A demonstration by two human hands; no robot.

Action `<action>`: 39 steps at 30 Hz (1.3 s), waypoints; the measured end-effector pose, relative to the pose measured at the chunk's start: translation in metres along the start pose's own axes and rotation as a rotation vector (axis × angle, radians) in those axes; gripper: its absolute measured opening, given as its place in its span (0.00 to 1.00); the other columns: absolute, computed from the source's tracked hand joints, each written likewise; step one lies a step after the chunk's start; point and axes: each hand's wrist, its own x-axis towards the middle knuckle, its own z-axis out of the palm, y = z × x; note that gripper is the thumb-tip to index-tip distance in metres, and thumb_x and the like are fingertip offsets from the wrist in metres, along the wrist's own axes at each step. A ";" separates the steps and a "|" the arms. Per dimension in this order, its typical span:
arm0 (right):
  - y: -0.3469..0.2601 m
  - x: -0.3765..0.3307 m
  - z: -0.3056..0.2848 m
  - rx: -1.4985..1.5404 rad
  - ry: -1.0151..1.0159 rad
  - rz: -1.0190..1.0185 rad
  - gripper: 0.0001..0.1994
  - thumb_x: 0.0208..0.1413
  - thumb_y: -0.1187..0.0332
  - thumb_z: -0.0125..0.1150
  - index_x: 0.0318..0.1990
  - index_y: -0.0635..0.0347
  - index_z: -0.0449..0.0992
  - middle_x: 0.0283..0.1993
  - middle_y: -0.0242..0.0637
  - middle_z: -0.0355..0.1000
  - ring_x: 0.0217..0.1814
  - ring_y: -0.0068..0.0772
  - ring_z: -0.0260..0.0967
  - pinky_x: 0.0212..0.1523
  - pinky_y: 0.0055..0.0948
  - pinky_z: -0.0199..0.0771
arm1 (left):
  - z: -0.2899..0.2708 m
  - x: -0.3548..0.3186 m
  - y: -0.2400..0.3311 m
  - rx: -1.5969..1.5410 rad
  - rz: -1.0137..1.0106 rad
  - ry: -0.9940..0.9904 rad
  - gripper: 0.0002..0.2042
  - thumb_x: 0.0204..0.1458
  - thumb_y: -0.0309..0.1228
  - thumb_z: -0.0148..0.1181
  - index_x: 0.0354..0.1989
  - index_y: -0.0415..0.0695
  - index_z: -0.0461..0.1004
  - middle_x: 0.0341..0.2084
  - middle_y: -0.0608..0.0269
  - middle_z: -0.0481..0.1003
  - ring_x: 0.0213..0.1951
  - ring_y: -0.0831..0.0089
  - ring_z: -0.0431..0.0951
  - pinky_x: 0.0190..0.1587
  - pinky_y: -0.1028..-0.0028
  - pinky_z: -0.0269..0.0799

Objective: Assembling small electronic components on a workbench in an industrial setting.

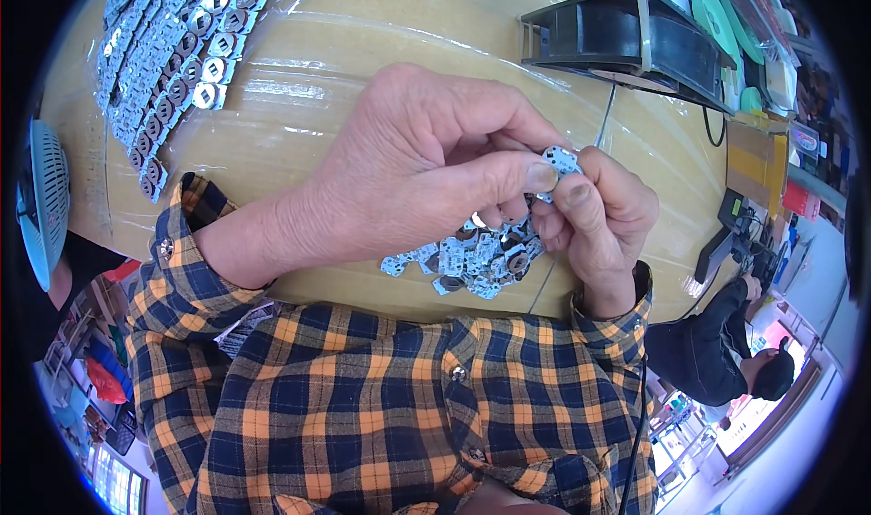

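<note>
A small pale circuit board with dark spots is pinched between both hands above the table. My left hand grips one side of it between thumb and fingers. On the other side, my right hand holds its edge, thumb in front and fingers curled behind. Beneath the hands lies a loose pile of similar circuit boards, some carrying round dark or silvery parts. The hands hide part of that pile. At the far left, many more boards lie in overlapping rows.
The tan table has clear film over it. A black fan-like housing stands at the back right, a cable running from it. A cardboard box is at the right edge. A blue basket is at the left. Another person sits at the right.
</note>
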 end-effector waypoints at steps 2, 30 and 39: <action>0.001 -0.001 0.000 0.085 0.017 0.086 0.13 0.62 0.67 0.59 0.26 0.65 0.73 0.17 0.29 0.69 0.16 0.13 0.60 0.16 0.16 0.57 | 0.001 0.000 0.003 -0.035 -0.085 0.063 0.09 0.56 0.19 0.57 0.44 0.30 0.76 0.27 0.57 0.78 0.27 0.81 0.76 0.28 0.83 0.73; 0.001 -0.002 0.002 0.250 -0.002 0.126 0.18 0.67 0.61 0.51 0.27 0.65 0.72 0.15 0.26 0.64 0.13 0.11 0.55 0.15 0.15 0.52 | -0.002 -0.001 -0.008 0.006 0.013 -0.011 0.08 0.55 0.23 0.61 0.42 0.33 0.77 0.27 0.58 0.79 0.27 0.78 0.81 0.28 0.82 0.77; 0.001 0.001 0.004 0.284 0.071 0.168 0.18 0.67 0.61 0.51 0.27 0.66 0.72 0.15 0.28 0.64 0.13 0.12 0.56 0.15 0.16 0.53 | -0.007 0.002 0.000 0.583 0.421 0.023 0.18 0.40 0.23 0.73 0.40 0.37 0.75 0.29 0.58 0.79 0.28 0.74 0.81 0.29 0.80 0.75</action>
